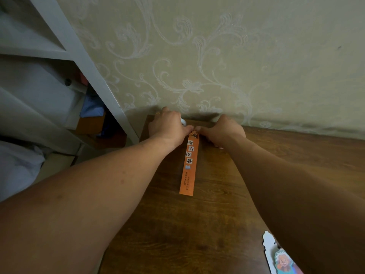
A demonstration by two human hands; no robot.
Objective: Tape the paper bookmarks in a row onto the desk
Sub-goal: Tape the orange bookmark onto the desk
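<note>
A grey shelf unit (pixel 117 117) stands beside the table's left edge. Your left hand (pixel 169 126) reaches the far left corner of the table (pixel 217 214). Its fingers curl over a small white roll (pixel 183 122), probably the tape, and the thumb tip touches the top of the orange bookmark (pixel 188 165). The bookmark lies flat, running from the far edge toward you, likely first in the row. Your right hand (pixel 223 131) meets it there with fingers curled; I cannot tell whether they pinch tape. Spare bookmarks (pixel 283 262) wait at the near right edge.
</note>
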